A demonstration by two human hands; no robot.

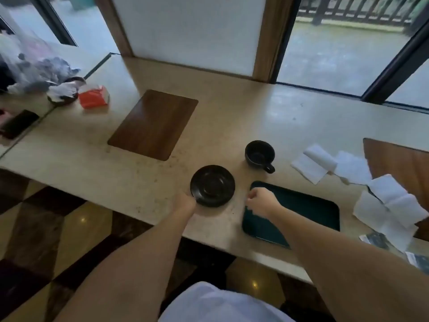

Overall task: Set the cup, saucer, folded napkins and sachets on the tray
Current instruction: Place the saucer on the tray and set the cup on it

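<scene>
From the head camera, the left hand pinches the near rim of the black saucer on the surface. The right hand, loosely curled and holding nothing, hovers over the dark tray's left edge. The cup stands just beyond; white napkins lie to the right.

we grip the near rim of the round black saucer with our left hand; our right hand, loosely curled, hovers over the dark green rectangular tray, empty.
</scene>
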